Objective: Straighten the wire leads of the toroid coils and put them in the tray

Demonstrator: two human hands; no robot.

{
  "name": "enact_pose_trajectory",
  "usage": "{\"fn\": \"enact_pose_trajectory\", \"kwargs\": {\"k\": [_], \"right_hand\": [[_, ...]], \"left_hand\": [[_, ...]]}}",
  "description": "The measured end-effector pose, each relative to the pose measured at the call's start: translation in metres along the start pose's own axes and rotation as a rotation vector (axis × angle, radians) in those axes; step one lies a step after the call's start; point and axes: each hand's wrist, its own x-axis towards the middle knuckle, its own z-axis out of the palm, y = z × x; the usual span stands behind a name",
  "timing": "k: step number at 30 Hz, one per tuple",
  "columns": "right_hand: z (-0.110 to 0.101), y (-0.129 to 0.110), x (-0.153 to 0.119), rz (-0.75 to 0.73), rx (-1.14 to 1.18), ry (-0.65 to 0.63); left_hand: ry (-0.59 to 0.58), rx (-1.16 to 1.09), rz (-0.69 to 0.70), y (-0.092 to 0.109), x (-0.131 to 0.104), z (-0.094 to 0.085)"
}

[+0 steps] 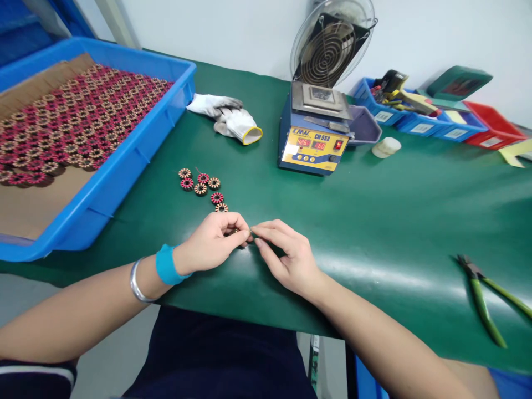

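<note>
My left hand (220, 238) is closed in a pinch around a small copper-wound stator (237, 230), mostly hidden by the fingers, just above the green table mat. Fingertips of my right hand (286, 252) meet the left fingertips at the stator's right side. They are bent in a pinch, and whatever thin piece they may grip is too small to see. Just beyond my left hand lie several loose wound stators (200, 189), some with copper windings and some with red. One red stator (203, 178) has a wire end sticking up.
A blue tray (137, 160) full of stators stands at left. Behind are white gloves (233, 119) and a solder pot (313, 138) with a lit display and a fan behind it. Tool bins (419, 126) line the back right; green-handled cutters (477, 293) lie at right.
</note>
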Motion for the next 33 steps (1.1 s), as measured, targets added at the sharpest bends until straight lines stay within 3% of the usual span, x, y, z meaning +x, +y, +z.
{"fn": "enact_pose_trajectory", "kwargs": {"k": [9,16,24,27,31,33], "right_hand": [[-0.001,-0.004,-0.001,0.049,-0.010,-0.027],[-0.003,0.000,-0.001,-0.101,-0.158,0.038],[-0.012,0.001,0.001,-0.239,-0.429,-0.189],[-0.010,-0.001,0.003,-0.030,-0.246,-0.229],[-0.008,0.000,0.006,0.496,0.406,-0.411],[-0.010,0.002,0.006,0.556,0.525,-0.450]], "left_hand": [[0.014,0.010,0.012,0.002,-0.001,0.000],[-0.021,-0.003,0.002,0.002,-0.002,-0.001],[-0.094,0.045,0.012,0.000,-0.003,0.001],[-0.056,0.235,0.164,-0.003,-0.007,0.005],[0.033,0.591,0.479,-0.003,-0.015,0.009],[0.028,0.548,0.444,-0.001,-0.016,0.009]]}}
